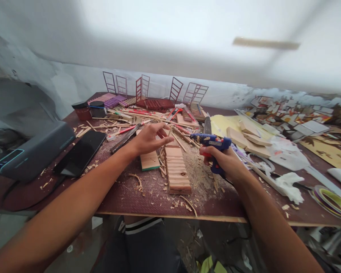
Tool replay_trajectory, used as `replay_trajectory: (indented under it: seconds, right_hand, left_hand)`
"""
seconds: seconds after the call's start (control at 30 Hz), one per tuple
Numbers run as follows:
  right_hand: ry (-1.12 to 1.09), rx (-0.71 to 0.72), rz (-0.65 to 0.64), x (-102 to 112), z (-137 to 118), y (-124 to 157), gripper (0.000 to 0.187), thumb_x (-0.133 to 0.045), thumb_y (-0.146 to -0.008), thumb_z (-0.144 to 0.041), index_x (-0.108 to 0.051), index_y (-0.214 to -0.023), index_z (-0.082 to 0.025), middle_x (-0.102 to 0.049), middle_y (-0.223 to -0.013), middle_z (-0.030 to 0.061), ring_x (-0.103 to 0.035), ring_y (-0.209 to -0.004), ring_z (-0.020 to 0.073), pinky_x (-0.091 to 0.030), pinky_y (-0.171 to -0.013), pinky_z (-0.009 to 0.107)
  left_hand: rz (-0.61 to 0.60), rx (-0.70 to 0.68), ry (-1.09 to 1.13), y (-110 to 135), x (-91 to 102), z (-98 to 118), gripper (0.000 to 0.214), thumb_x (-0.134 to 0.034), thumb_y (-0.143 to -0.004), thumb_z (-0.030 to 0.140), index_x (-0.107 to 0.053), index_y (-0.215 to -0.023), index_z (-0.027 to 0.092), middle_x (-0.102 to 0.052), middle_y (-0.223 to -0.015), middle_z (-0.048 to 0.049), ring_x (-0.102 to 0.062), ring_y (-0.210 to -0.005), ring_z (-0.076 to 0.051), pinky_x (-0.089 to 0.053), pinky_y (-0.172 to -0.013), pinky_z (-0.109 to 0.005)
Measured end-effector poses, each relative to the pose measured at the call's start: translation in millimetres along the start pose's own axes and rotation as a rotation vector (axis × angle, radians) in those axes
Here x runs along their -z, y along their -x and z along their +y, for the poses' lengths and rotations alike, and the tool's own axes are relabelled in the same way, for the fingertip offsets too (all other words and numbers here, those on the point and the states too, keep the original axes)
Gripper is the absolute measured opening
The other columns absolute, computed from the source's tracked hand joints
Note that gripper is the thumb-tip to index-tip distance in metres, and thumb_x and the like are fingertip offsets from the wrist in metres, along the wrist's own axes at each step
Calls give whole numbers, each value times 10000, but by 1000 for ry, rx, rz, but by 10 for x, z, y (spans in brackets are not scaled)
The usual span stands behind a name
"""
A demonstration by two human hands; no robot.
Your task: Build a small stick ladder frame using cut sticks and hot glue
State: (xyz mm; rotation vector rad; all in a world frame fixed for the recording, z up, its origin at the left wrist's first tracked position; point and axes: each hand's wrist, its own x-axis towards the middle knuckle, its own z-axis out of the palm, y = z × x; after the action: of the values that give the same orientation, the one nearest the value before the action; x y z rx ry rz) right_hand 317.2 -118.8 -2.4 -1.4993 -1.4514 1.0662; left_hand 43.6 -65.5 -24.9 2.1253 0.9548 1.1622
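Observation:
My right hand [223,159] is wrapped around a blue hot glue gun [211,141] with a red trigger, its nozzle pointing left over the wood scraps. My left hand [152,138] hovers above the middle of the table, thumb and fingers apart. Thin wooden sticks [179,142] lie just beyond its fingertips, and whether it touches one is unclear. Below the two hands is a ridged wooden block [177,170] with a dark knot. Beside it, partly covered by my left hand, rests a flat wooden piece [149,161] with a green edge.
A black phone [81,152] and a dark box-shaped device [35,151] occupy the left. Small ladder-like frames [142,89] stand at the back near two jars [98,109]. Wood blocks [248,140], crumpled tissue [291,187] and a ribbon spool [333,201] lie right. Shavings cover the table [122,203].

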Motion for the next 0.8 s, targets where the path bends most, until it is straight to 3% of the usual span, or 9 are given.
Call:
replay_trajectory:
  seconds: [0.23,0.43,0.67,0.8]
  right_hand:
    - [29,55,24,-23,18,-13,334,-761,-753,-444,-551,-675,-197,-553,-566,-27,-512,-495,103,-345,-465,240]
    - [-104,39,-21,-40,33,-22,339,-765,-734,-371,-482,-631,-213,-447,-526,-62,-394,-461,77,-278,-452,246]
    - [-160,8,34,-28,83,-40,313,-794,-706,-344,-527,-627,-200,-496,-563,-49,-444,-486,82,-345,-466,242]
    - [-162,-4,28,-27,55,-31,269,-790,-718,-391,-622,-715,-182,-602,-650,-17,-533,-509,98,-388,-474,238]
  left_hand:
    - [11,22,-10,0,1,18,348,-730,-854,401,-672,-1076,138,-764,-866,-75,-716,-787,-167,-564,-743,-295]
    - [27,22,-3,2,-6,13,353,-726,-851,424,-676,-1059,144,-761,-869,-83,-710,-784,-177,-552,-727,-298]
    - [35,21,15,-3,-12,32,354,-733,-837,422,-681,-1042,139,-755,-845,-89,-705,-762,-182,-541,-720,-305]
    - [33,22,21,-9,-13,23,339,-733,-838,420,-684,-1028,144,-757,-849,-92,-707,-764,-183,-536,-721,-305]
